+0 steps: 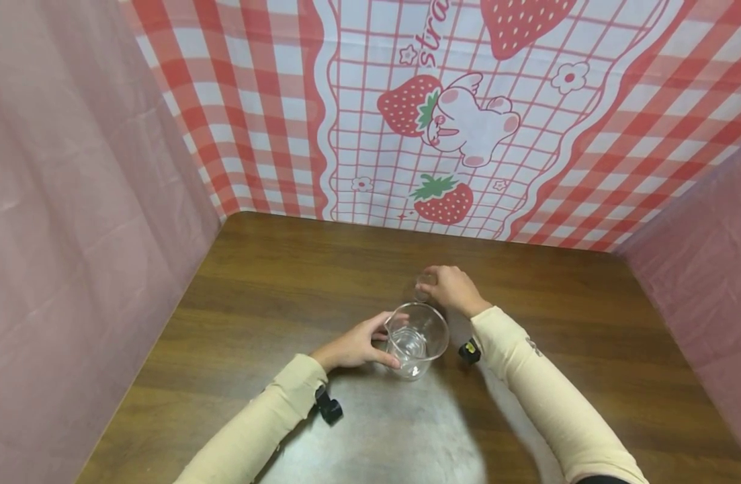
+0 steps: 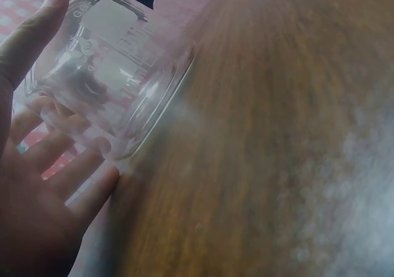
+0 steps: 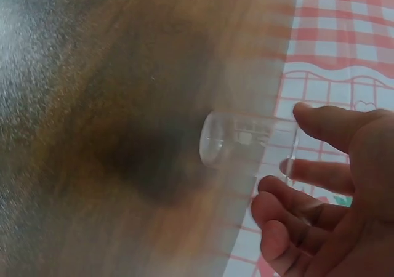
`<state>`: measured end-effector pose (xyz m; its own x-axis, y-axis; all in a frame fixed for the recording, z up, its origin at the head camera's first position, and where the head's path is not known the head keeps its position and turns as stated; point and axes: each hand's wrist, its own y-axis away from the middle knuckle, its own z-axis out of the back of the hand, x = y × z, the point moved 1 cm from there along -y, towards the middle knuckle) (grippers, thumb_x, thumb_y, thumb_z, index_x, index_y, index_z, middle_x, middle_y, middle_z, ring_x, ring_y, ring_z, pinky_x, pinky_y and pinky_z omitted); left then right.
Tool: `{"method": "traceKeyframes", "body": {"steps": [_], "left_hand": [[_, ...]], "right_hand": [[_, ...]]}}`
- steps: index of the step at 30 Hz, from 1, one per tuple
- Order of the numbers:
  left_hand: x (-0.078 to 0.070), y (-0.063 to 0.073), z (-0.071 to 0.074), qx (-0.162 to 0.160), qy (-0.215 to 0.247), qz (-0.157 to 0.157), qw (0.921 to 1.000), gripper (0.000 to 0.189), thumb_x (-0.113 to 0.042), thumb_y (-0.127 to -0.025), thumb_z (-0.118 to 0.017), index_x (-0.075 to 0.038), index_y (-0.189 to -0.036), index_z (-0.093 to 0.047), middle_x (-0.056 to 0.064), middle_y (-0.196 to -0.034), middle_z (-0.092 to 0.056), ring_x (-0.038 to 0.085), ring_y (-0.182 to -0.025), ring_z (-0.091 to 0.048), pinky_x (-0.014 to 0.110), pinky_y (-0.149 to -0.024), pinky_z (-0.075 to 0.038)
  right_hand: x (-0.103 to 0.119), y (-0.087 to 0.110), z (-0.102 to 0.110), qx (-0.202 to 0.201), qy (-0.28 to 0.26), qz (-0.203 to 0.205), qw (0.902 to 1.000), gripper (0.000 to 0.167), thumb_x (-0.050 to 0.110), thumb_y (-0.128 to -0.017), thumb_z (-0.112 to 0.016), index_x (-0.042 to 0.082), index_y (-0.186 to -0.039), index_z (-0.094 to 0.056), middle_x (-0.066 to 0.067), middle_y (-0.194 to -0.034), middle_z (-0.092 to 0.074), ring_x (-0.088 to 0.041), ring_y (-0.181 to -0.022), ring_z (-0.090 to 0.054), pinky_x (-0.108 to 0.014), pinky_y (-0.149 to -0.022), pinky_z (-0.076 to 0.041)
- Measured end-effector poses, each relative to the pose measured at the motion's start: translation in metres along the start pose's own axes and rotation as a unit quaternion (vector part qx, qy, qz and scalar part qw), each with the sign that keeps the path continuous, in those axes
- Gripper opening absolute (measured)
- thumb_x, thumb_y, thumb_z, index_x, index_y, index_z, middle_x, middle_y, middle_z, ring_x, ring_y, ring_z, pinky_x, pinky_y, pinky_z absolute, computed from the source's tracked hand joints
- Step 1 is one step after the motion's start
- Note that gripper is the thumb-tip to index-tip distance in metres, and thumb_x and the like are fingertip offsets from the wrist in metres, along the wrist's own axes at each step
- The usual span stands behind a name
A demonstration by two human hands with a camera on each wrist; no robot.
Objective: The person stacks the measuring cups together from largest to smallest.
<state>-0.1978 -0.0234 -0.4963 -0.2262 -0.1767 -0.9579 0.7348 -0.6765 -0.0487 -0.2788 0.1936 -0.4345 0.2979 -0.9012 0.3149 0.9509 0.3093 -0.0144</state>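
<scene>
A large clear glass beaker with a pouring lip is near the middle of the wooden table. My left hand holds its left side, thumb at the front and fingers behind. White printed markings show on the beaker wall in the left wrist view. Just beyond it, my right hand pinches a small clear glass beaker near its rim with thumb and index finger. The right wrist view shows the small beaker upright, its base at the tabletop, with the other fingers curled beside it.
The brown wooden table reflects light near its front. A red-and-white checked strawberry cloth hangs behind it. Pink curtains stand at the left and right. Black wrist cameras sit on both sleeves.
</scene>
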Motion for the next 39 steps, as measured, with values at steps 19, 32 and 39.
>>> {"method": "traceKeyframes", "body": {"steps": [19, 32, 39], "left_hand": [[0.0008, 0.0000, -0.0012, -0.002, 0.003, -0.001, 1.0000, 0.085, -0.011, -0.075, -0.083, -0.009, -0.147, -0.038, 0.013, -0.149, -0.046, 0.029, -0.134, -0.049, 0.032, -0.110, -0.045], [0.0012, -0.0002, -0.0010, -0.003, 0.003, 0.004, 1.0000, 0.085, -0.011, -0.075, -0.083, -0.009, -0.147, -0.038, 0.011, -0.149, -0.046, 0.030, -0.130, -0.051, 0.032, -0.110, -0.045], [0.0007, 0.0003, -0.0009, -0.003, 0.007, 0.009, 0.9999, 0.085, -0.012, -0.075, -0.083, -0.009, -0.147, -0.038, 0.009, -0.151, -0.044, 0.030, -0.132, -0.050, 0.034, -0.110, -0.044]], "right_hand": [[0.0019, 0.0081, 0.0070, 0.020, 0.015, 0.027, 0.9993, 0.047, 0.020, -0.080, -0.072, 0.005, -0.124, -0.065, -0.022, -0.106, -0.065, -0.036, -0.098, -0.061, -0.052, -0.084, -0.054], [0.0009, 0.0071, 0.0070, -0.007, 0.027, -0.079, 0.9965, 0.061, 0.048, -0.081, -0.074, -0.001, -0.117, -0.065, -0.024, -0.110, -0.070, -0.043, -0.098, -0.067, -0.054, -0.080, -0.056], [-0.0006, 0.0071, 0.0009, -0.012, 0.022, -0.084, 0.9961, 0.061, 0.048, -0.080, -0.075, -0.002, -0.113, -0.067, -0.024, -0.109, -0.071, -0.043, -0.098, -0.067, -0.054, -0.081, -0.056]]}}
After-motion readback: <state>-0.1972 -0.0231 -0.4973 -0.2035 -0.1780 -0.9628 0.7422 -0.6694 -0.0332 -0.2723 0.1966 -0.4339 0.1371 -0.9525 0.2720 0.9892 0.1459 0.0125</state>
